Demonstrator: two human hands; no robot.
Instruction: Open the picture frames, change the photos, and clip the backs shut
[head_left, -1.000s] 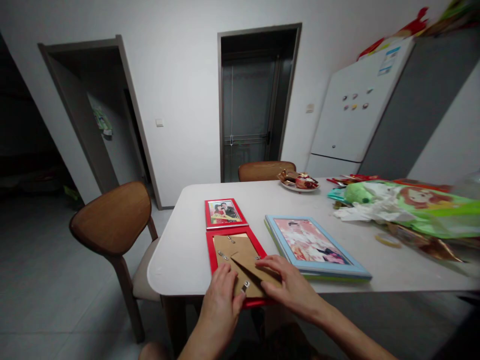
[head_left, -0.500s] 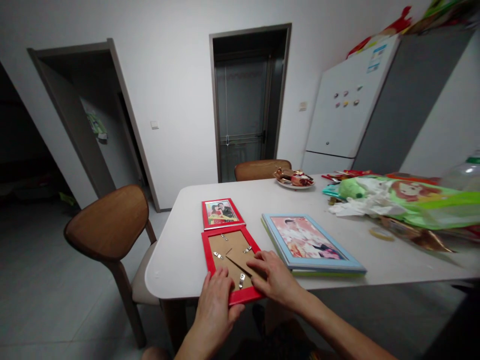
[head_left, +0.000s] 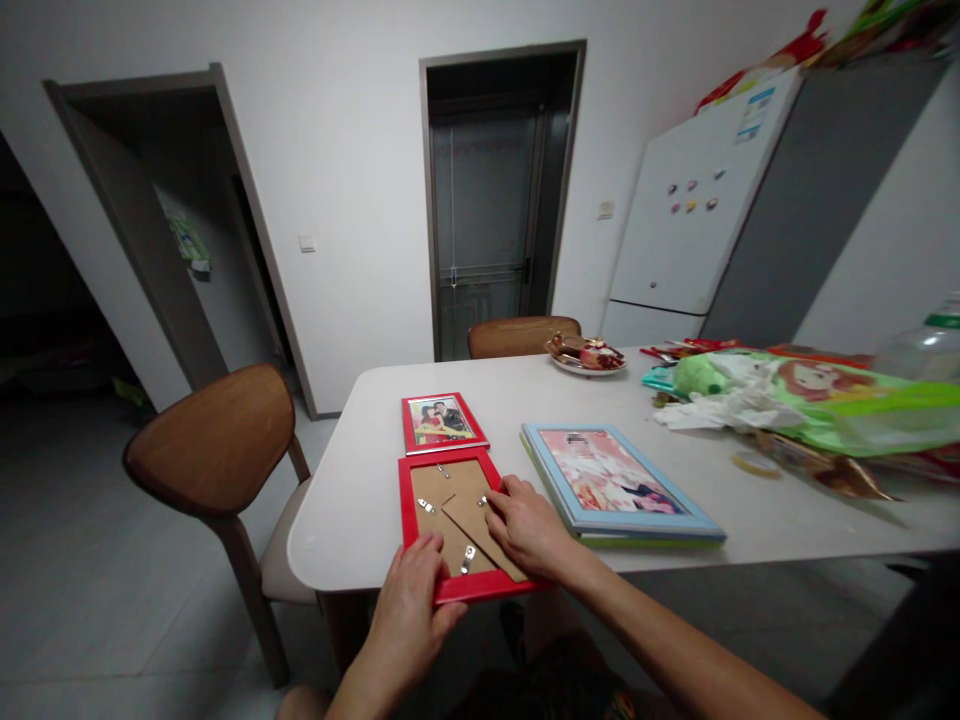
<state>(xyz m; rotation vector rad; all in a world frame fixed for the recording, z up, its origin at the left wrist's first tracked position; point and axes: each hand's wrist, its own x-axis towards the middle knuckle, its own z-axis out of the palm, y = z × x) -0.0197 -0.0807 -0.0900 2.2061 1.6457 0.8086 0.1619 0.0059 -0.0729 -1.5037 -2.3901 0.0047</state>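
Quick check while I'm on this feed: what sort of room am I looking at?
Probably a home's dining area: a white table, a wooden chair drawn up near it, and a tall fridge behind.

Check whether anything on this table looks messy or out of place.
Yes, the right side: crumpled white material lies heaped against a bright green printed plastic bag, looking untidy compared with the flat, red rectangular picture frame with brown backing.

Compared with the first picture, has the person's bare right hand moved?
Yes. Judged against the light-blue rectangular picture frame, lying fixed on the table, the bare right hand has shifted leftward and farther from the wearer.
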